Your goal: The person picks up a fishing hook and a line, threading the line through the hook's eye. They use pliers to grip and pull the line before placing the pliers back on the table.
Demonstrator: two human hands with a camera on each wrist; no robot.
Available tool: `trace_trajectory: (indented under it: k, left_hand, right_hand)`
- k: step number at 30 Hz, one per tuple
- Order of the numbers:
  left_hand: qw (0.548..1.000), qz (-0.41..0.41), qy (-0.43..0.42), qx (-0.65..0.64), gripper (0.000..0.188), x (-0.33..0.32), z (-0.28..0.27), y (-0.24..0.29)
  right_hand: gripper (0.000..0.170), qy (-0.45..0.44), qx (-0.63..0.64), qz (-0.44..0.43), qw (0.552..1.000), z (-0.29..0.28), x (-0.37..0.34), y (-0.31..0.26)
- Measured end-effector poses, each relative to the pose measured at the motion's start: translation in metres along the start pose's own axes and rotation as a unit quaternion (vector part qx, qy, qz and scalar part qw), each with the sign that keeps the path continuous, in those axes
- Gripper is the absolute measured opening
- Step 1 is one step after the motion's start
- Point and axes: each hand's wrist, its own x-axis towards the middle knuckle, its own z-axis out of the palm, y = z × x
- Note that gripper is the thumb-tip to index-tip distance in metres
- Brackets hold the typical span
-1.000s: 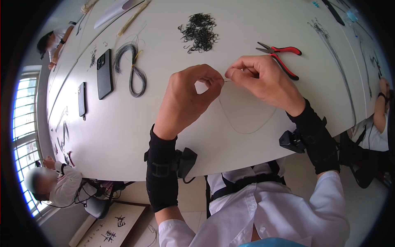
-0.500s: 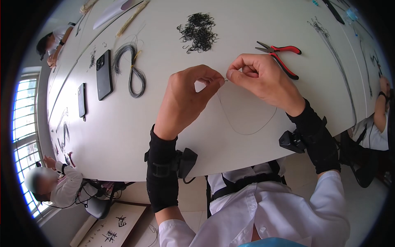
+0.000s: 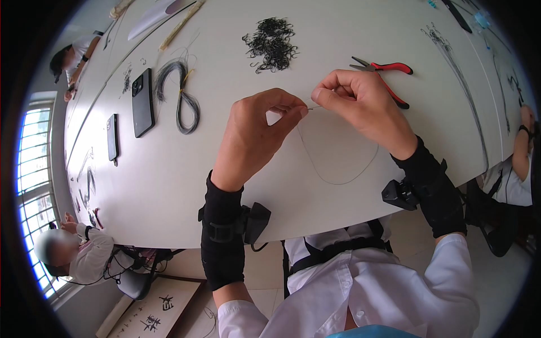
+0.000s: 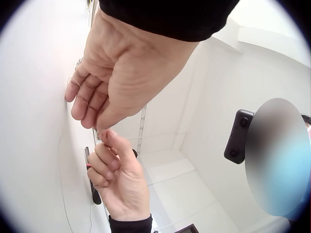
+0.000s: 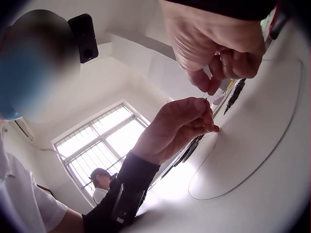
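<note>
In the head view my left hand (image 3: 256,132) pinches a tiny dark piece (image 3: 310,108) between thumb and forefinger. Just right of it, my right hand (image 3: 363,110) pinches the thin line at its fingertips, a small gap apart from the left. A thin line (image 3: 332,183) hangs in a loop below both hands; the right wrist view shows the same loop (image 5: 243,180) curving over the white table. What exactly the tiny piece is cannot be made out. Red-handled pliers (image 3: 394,66) lie beside my right hand, partly hidden by it.
A heap of small black hooks (image 3: 271,45) lies beyond my hands. To the left are a coiled bundle of line (image 3: 187,107) and two phones (image 3: 143,103) (image 3: 112,137). Long strands (image 3: 465,84) lie at the right. Other people sit at the table's left and right edges.
My right hand has shifted slightly up and away from my left fingertips, so the gap between them is wider. The left hand has barely moved.
</note>
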Motion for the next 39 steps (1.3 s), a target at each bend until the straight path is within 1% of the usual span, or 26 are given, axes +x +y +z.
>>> trace_trajectory:
  k: [2,8,17,22,26,29,35,39]
  left_hand:
    - [1.0,0.012,0.009,-0.002,0.017,0.0004,0.0012,-0.0008]
    - [1.0,-0.011,0.005,-0.008,0.018,0.0001,0.0002,-0.0005]
    - [1.0,-0.006,0.002,-0.011,0.018,0.0,-0.0011,-0.0015]
    - [1.0,-0.004,0.001,-0.001,0.017,0.0001,-0.0011,-0.0008]
    - [1.0,-0.001,0.0,0.002,0.017,0.0,-0.001,-0.0009]
    - [1.0,-0.003,0.001,0.001,0.016,0.0003,-0.0009,-0.0007]
    - [1.0,-0.001,-0.008,-0.001,0.012,-0.0003,-0.0017,0.002]
    - [1.0,0.011,-0.001,-0.006,0.012,-0.0001,0.0002,0.001]
  right_hand:
    - [0.021,-0.021,0.025,0.021,0.999,0.0023,0.0004,0.0036]
    - [0.021,-0.028,0.01,0.023,0.999,0.0034,-0.0007,0.0027]
    - [0.021,-0.036,0.014,0.028,0.999,0.0034,-0.001,0.0028]
    - [0.021,-0.038,0.0,0.021,0.999,0.0034,-0.0007,0.0042]
    - [0.018,-0.067,-0.021,0.044,0.997,0.0004,-0.0019,-0.0011]
    - [0.018,-0.064,-0.026,0.038,0.997,0.0008,-0.0018,0.0013]
    - [0.021,-0.071,-0.036,0.058,0.995,-0.001,-0.0016,-0.003]
    - [0.023,-0.083,-0.014,0.065,0.994,-0.0002,-0.0016,-0.0012]
